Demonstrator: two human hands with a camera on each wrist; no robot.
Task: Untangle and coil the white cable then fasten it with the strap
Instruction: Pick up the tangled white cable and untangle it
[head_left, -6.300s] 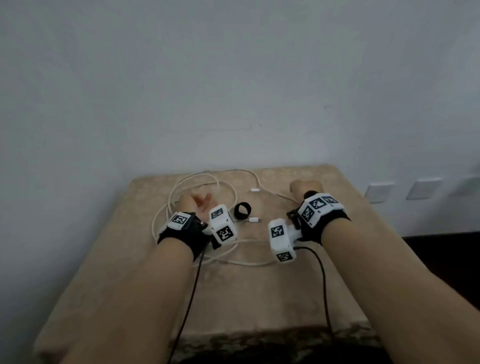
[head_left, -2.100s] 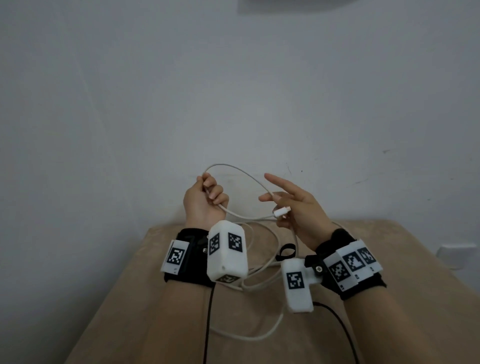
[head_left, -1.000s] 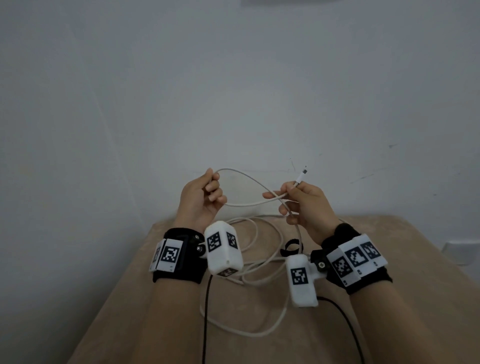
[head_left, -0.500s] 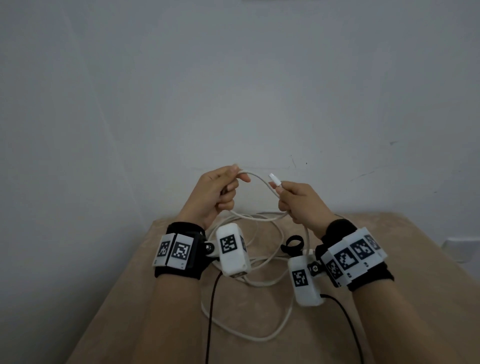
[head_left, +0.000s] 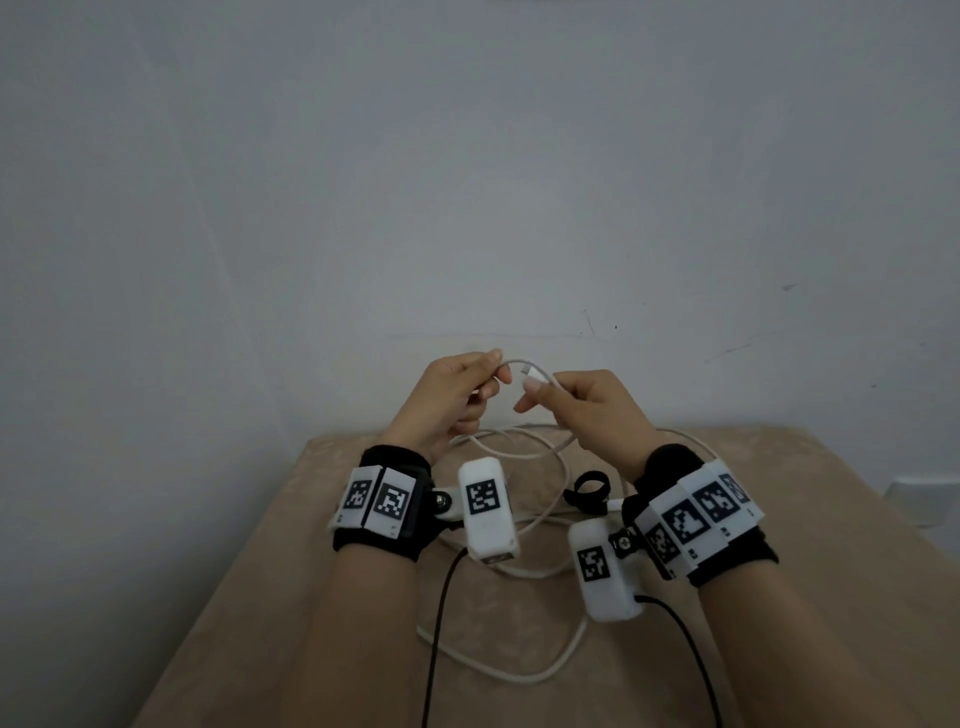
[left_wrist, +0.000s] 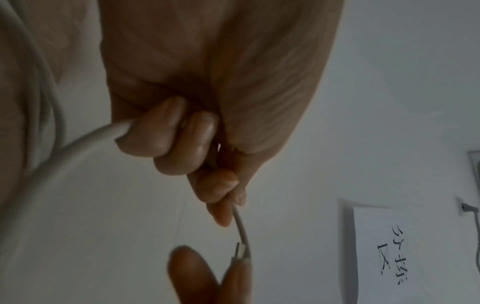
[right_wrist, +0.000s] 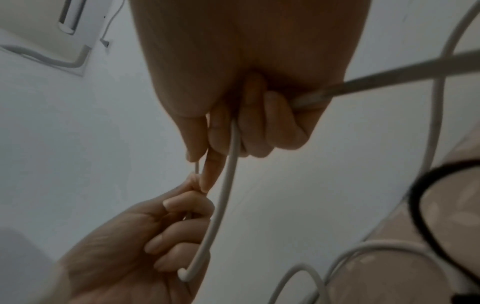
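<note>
White cable — pinched above the worktop by left hand and right hand; black strap lying loose.

On the wall past my left hand hangs a white paper sheet with dark handwritten Chinese characters, seen sideways; they look like 分拣区. My wrist bands carry black-and-white square code markers, with no readable letters or numbers on them.
</note>
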